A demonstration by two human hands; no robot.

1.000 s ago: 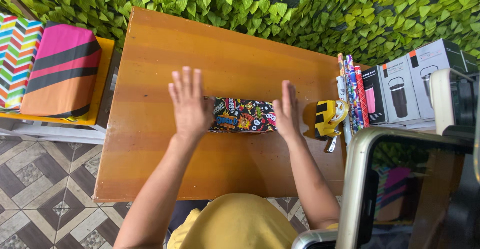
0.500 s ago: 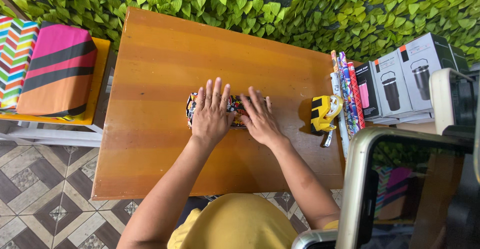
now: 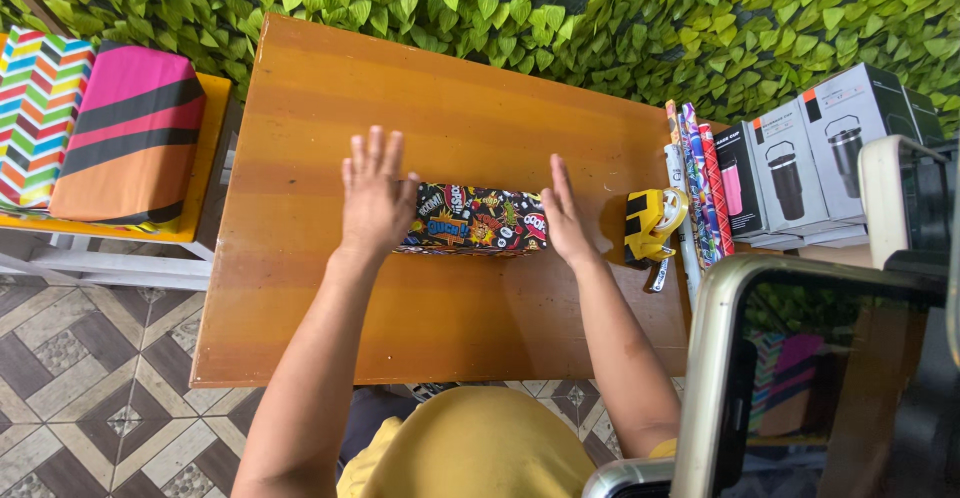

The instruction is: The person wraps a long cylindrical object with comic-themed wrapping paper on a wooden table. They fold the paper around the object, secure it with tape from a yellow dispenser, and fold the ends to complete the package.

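1. Far left: 2 wrapped parcels sit side by side on a yellow shelf (image 3: pixel 210 148), a zigzag-striped parcel (image 3: pixel 35 118) outermost and a pink, orange and black parcel (image 3: pixel 125 138) just beside it, above a patterned tile floor (image 3: pixel 90 388).
2. Centre: a wooden table (image 3: pixel 450 88) stands against a wall of green leaves (image 3: pixel 600 18).
3. The left hand (image 3: pixel 375 198) lies flat, fingers straight and slightly spread, its palm pressed against the left end of a comic-print wrapped box (image 3: pixel 475 220); it grips nothing.
4. The box lies lengthwise near the middle of the table, held between both palms.
5. The right hand (image 3: pixel 565 220) is also flat with fingers extended and close together, touching the box's right end.
6. Just right of that hand, a yellow and black tape dispenser (image 3: pixel 650 226) rests on the table.
7. Further right, rolls of patterned wrapping paper (image 3: pixel 692 173) lie along the table's edge, beside 3 boxes picturing tumblers (image 3: pixel 800 163).
8. Bottom right: a phone on a stand (image 3: pixel 790 378) fills the foreground.
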